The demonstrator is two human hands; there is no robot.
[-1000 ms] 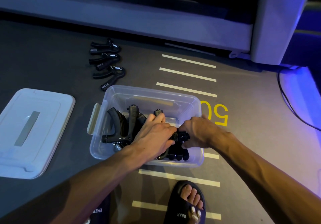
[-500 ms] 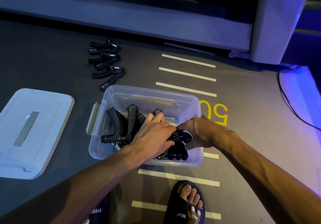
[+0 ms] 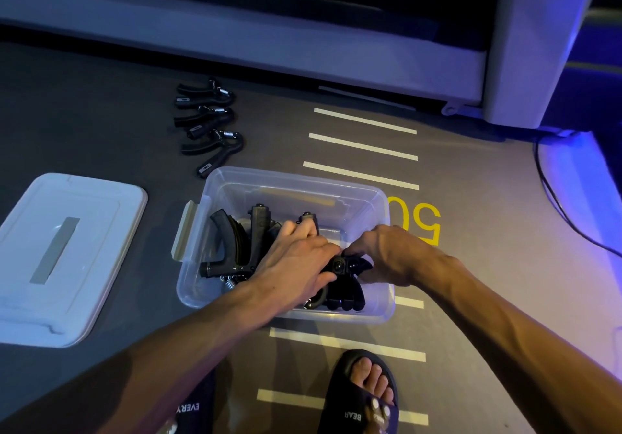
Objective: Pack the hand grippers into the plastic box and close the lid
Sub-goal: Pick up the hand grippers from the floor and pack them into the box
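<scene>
While both hands work inside the plastic box point(image 3: 363, 198), right hand point(image 3: 387, 255) pinches a hand gripper point(image 3: 346, 285), long axis toward the person; left hand point(image 3: 296, 265) rests flat beside it, fingers together.

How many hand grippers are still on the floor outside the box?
3, in a row behind the plastic box's far-left corner: far, middle, nearest. None seems hidden.
</scene>
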